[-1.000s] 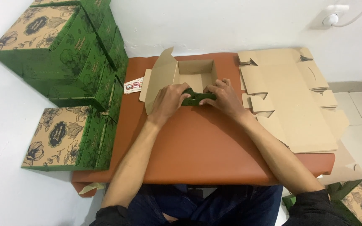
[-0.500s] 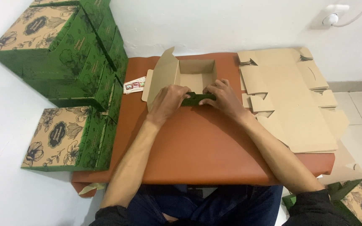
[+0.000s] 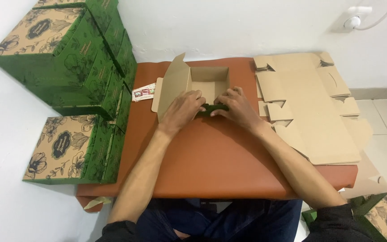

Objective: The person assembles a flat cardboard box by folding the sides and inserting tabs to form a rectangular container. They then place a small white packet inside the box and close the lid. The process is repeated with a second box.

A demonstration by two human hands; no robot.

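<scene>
Matt brown cardboard box (image 3: 209, 80) on smooth, perhaps leatherette table (image 3: 211, 166).

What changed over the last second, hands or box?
Almost nothing. The left hand and right hand stay pressed on the green front flap of the half-folded box, in the same spots; nothing was picked up or let go. The flat cardboard stack, the finished green boxes and the small sachets on the brown table are where they were.
</scene>
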